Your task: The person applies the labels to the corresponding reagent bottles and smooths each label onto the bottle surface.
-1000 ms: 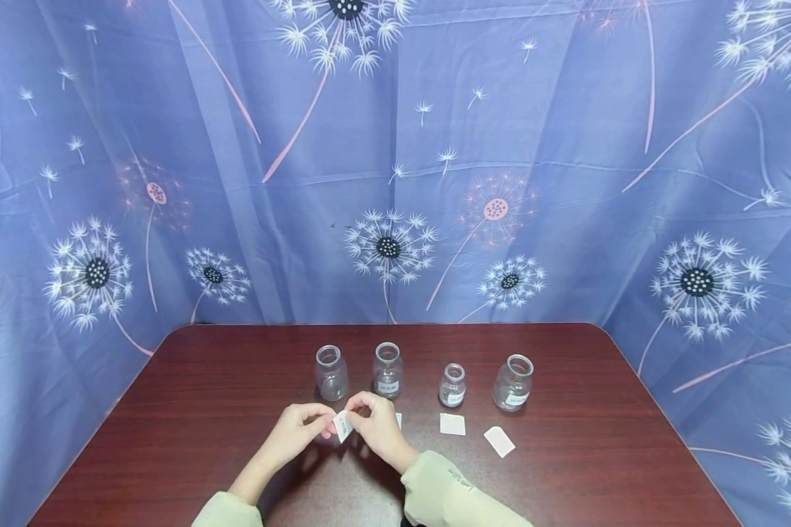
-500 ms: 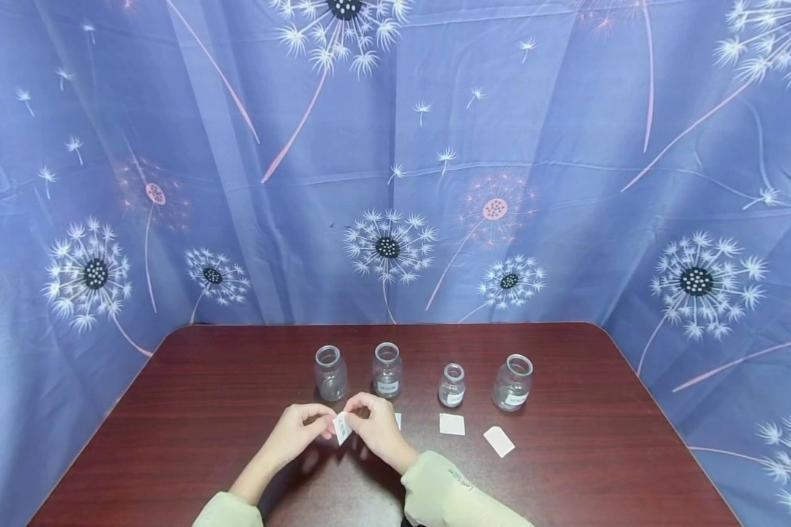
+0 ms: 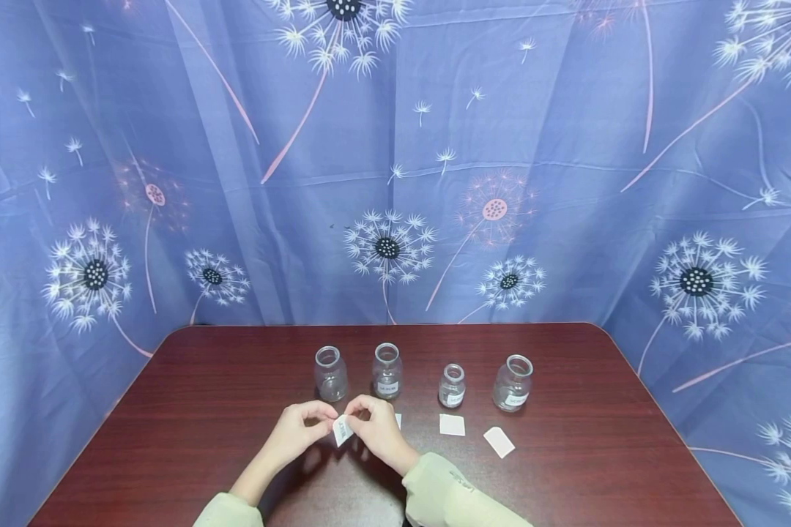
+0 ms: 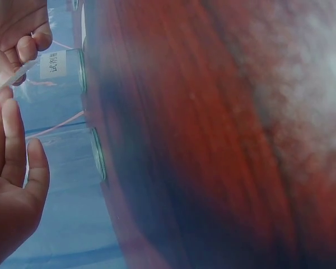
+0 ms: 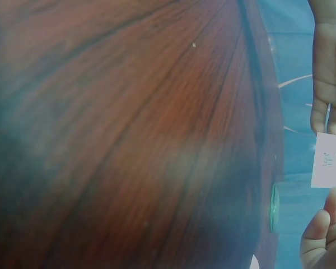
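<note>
In the head view, a small white label (image 3: 343, 430) with dark print is held tilted above the table. My right hand (image 3: 377, 433) pinches its upper right corner between thumb and index finger. At the label's left edge, the thumb and index finger of my left hand (image 3: 291, 432) pinch the corner. The right wrist view shows the label's printed face (image 5: 327, 161) between both hands' fingers. From the left wrist side it appears nearly edge-on. Just behind the hands stands a glass jar (image 3: 331, 377) with no label showing on it.
To its right stand three glass jars with white labels: one tall jar (image 3: 387, 366), a smaller jar (image 3: 452, 386) and a wide jar (image 3: 513, 384). White paper pieces lie before them, one square (image 3: 452, 424) and one slanted (image 3: 499, 442); another is partly hidden behind my right hand.
Both hands stay nearly in place. My left index finger and thumb have shifted slightly at the label's edge, and the label has tilted a little.
</note>
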The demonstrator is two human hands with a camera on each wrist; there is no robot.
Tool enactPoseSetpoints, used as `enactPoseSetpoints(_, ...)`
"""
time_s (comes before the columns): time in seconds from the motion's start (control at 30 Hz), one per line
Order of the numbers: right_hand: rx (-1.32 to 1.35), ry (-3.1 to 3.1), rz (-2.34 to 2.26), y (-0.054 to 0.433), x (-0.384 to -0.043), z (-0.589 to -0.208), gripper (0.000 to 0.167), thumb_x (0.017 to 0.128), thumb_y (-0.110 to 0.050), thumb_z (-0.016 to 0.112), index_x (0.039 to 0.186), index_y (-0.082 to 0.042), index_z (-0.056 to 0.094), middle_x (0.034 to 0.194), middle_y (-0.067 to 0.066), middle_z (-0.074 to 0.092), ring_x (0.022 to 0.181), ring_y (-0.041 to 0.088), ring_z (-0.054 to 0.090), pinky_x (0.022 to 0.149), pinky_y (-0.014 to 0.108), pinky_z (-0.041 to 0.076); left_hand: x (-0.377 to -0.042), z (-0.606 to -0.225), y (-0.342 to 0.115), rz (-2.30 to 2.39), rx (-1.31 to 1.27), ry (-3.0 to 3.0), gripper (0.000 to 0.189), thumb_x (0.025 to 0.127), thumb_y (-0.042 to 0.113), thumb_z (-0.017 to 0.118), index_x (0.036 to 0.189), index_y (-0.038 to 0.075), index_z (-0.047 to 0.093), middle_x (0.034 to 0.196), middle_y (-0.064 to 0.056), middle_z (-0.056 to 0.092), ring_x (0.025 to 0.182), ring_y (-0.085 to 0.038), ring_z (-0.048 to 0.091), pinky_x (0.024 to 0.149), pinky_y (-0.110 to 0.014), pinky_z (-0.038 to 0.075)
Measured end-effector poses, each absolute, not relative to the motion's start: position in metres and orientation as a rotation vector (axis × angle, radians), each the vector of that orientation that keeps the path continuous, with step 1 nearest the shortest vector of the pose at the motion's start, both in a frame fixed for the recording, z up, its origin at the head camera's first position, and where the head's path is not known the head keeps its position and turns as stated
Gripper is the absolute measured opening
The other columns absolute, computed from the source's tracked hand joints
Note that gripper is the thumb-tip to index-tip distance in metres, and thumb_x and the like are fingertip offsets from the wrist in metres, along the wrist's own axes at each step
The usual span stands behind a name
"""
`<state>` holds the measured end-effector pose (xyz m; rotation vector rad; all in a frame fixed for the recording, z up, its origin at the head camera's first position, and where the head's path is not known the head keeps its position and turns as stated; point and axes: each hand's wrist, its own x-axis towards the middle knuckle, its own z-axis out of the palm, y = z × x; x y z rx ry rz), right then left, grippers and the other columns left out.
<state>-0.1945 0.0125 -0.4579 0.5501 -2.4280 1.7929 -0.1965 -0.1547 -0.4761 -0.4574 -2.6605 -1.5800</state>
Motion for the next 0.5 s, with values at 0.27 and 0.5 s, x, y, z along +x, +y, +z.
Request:
enactPoseSetpoints(0.27, 0.601, -2.402, 1.742, 0.013, -0.194, -0.46, 0.005, 0.07, 0.008, 0.059, 0.073, 0.005, 0.06, 0.07, 0.018, 0.061, 0.054, 0.002, 0.041, 0.051, 0.007, 0.03, -0.202, -0.485, -0.156, -1.668, -0.37, -2.635, 0.017, 0.073, 0.0, 0.061, 0.09, 0.002, 0.058, 0.073, -0.007, 0.063, 0.063, -0.003, 0.054, 0.061, -0.02, 0.045)
enactPoseSetpoints(0.5, 0.616, -2.375, 1.671, 0.011, -0.197, -0.472, 0.005, 0.069, 0.008, 0.061, 0.071, 0.003, 0.061, 0.07, 0.016, 0.061, 0.057, 0.005, 0.045, 0.054, 0.01, 0.035, -0.203, -0.483, -0.155, -1.781, -0.358, -2.641, 0.011, 0.074, -0.003, 0.056, 0.084, 0.001, 0.053, 0.071, -0.01, 0.058, 0.061, -0.014, 0.056, 0.058, -0.03, 0.048)
